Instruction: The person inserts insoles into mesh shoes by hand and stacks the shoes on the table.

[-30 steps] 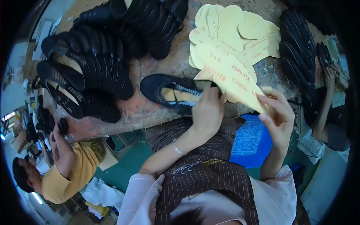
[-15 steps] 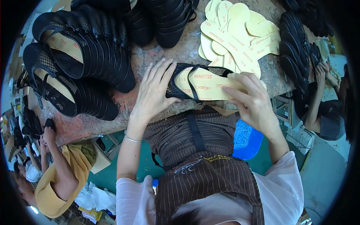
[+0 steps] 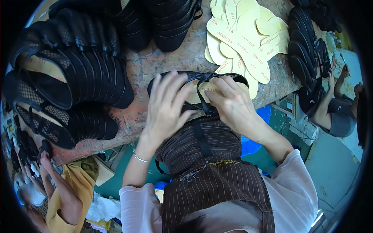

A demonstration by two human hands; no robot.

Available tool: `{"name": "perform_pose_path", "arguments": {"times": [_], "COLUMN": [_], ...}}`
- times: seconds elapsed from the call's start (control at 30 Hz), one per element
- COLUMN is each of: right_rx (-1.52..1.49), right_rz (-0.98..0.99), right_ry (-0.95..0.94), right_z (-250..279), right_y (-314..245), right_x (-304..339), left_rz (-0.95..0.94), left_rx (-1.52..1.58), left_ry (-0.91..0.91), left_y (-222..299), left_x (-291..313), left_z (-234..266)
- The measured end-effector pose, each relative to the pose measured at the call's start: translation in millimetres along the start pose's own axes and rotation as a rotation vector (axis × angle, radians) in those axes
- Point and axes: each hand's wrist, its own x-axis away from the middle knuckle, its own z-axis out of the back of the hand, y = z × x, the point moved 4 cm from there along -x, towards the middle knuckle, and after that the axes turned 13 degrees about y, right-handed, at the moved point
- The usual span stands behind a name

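Insole (image 3: 192,94) and black shoe (image 3: 194,74) lie near twelve o'clock, left hand (image 3: 164,112) splayed ungrasping over the nine-o'clock end, right hand (image 3: 232,104) bent inside toward three, grip unclear, seating seemingly underway, next calling for even pressing.

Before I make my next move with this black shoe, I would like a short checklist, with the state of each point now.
1. Insole inside the black shoe: ok, the pale insole lies in its opening.
2. Strap clear of the insole: not ok, the thin black strap crosses over it.
3. Right hand at the insole: ok, its fingers reach into the opening.
4. Left hand gripping the shoe: cannot tell, its blurred, spread fingers cover the left end.
5. Insole flat throughout: cannot tell, hands and strap hide parts.
6. Stacked shoes apart from this one: ok, bare tabletop shows between.
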Motion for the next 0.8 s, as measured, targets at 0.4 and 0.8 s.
{"name": "perform_pose_path", "arguments": {"times": [0.4, 0.8], "right_rx": [0.111, 0.242], "right_rz": [-0.151, -0.546], "right_ry": [-0.015, -0.226], "right_z": [59.6, 21.6], "right_y": [-0.4, 59.3], "right_x": [0.5, -10.1], "left_rz": [0.005, 0.007], "left_rx": [-0.08, -0.112], "left_ry": [-0.187, -0.274], "left_y": [31.2, 31.8], "left_x": [8.4, -0.5], "left_z": [-30.5, -35.4]}}
